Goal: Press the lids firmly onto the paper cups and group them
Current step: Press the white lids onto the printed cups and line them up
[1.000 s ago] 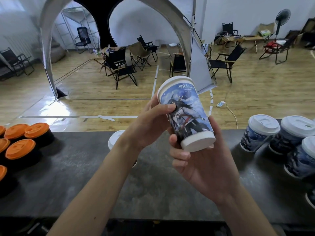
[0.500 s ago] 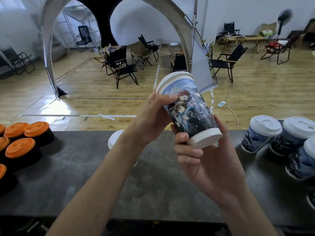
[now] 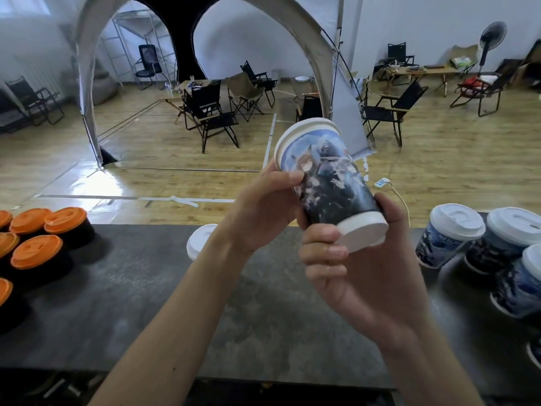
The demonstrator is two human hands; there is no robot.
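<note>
A printed paper cup (image 3: 326, 180) with a white lid on its far end is held tilted in the air above the dark table (image 3: 146, 312), its white base pointing toward me. My left hand (image 3: 263, 209) grips the cup's side near the lid. My right hand (image 3: 360, 265) holds the base end, fingers curled round it. A loose white lid (image 3: 200, 241) lies on the table behind my left wrist. Several lidded printed cups (image 3: 448, 235) stand grouped at the right.
Several black cups with orange lids (image 3: 36, 252) stand at the table's left edge. Beyond the table's far edge is a wooden floor with folding chairs (image 3: 210, 118) and a tent arch.
The cup has turned in my hands, showing a different part of its print, and it has tipped a little further right. Both hands kept their hold.
</note>
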